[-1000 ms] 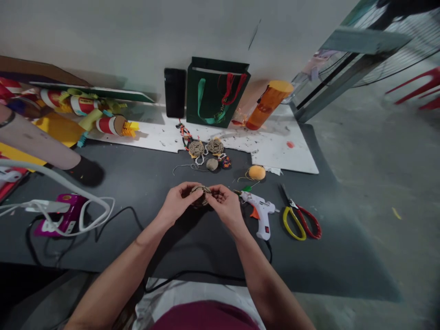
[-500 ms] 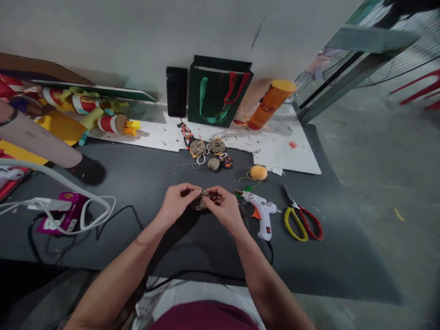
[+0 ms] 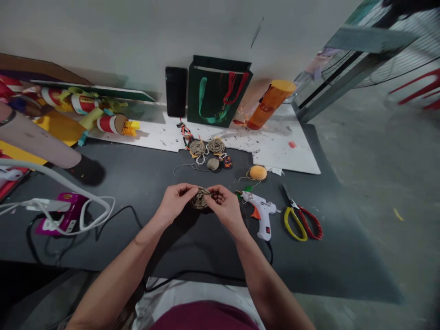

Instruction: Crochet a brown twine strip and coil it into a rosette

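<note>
Between both hands is a brown-grey cord rosette (image 3: 200, 199), coiled in ridged layers. My left hand (image 3: 176, 201) pinches its upper left edge between thumb and fingers. On the other side my right hand (image 3: 224, 204) grips the right edge, thumb on top and fingers curled behind. Parts of the rim are covered by the fingers. Just beyond the hands lie two similar rosettes, a left one (image 3: 197, 147) and a right one (image 3: 216, 145), with beaded strings about them. A small ball of grey cord (image 3: 213, 164) sits below these.
A white glue gun (image 3: 261, 211) lies right of my right hand, beside scissors (image 3: 298, 215) with yellow and red handles. An orange yarn ball (image 3: 258, 173) is behind it. At the back stand a phone (image 3: 176, 91), green bag (image 3: 218, 94) and orange tube (image 3: 271, 104). Leftward is a purple power strip (image 3: 65, 215).
My left thumb has drawn back to the left and my right thumb has shifted slightly, so more of the rosette's coiled face shows. Both hands still hold it.
</note>
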A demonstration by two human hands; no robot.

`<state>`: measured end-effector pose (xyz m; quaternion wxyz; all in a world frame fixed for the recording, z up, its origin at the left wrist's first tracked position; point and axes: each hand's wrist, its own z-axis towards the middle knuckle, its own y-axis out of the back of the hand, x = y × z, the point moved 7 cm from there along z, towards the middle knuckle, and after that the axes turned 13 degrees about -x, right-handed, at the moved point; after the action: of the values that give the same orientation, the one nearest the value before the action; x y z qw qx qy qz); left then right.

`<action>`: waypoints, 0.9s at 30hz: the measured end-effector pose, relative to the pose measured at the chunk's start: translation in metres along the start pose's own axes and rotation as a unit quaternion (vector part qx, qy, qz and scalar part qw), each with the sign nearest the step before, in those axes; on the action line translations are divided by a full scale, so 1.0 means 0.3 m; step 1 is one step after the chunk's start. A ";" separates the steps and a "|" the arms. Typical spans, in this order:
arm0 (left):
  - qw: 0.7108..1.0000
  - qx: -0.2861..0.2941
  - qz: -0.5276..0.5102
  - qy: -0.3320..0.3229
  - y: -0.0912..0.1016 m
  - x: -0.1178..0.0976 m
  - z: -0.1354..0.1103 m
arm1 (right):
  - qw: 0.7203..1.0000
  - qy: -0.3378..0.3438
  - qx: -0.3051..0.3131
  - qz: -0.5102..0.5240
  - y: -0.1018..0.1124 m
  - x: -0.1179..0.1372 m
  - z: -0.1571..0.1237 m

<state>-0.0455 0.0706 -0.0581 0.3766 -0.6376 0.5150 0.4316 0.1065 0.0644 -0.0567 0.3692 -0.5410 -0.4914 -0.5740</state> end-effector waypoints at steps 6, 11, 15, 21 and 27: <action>0.983 0.077 -0.088 0.144 -0.046 0.031 -0.031 | 0.980 0.174 -0.077 -0.058 0.042 0.079 -0.019; 0.946 0.129 -0.171 0.243 -0.080 0.048 -0.050 | 0.938 0.324 -0.091 -0.086 0.048 0.144 -0.058; 0.949 0.096 -0.201 0.222 -0.055 0.032 -0.036 | 0.921 0.370 -0.071 -0.100 0.035 0.159 -0.069; 0.959 0.068 -0.211 0.176 -0.031 0.013 -0.027 | 0.929 0.359 -0.039 -0.084 0.022 0.161 -0.068; 0.970 0.045 -0.190 0.143 -0.028 0.014 -0.019 | 0.973 0.225 -0.046 -0.011 0.034 0.108 -0.037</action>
<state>-0.0360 0.0655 -0.0596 0.4028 -0.7610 0.4521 0.2331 0.1087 0.0546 -0.0224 0.4390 -0.4090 -0.3749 -0.7067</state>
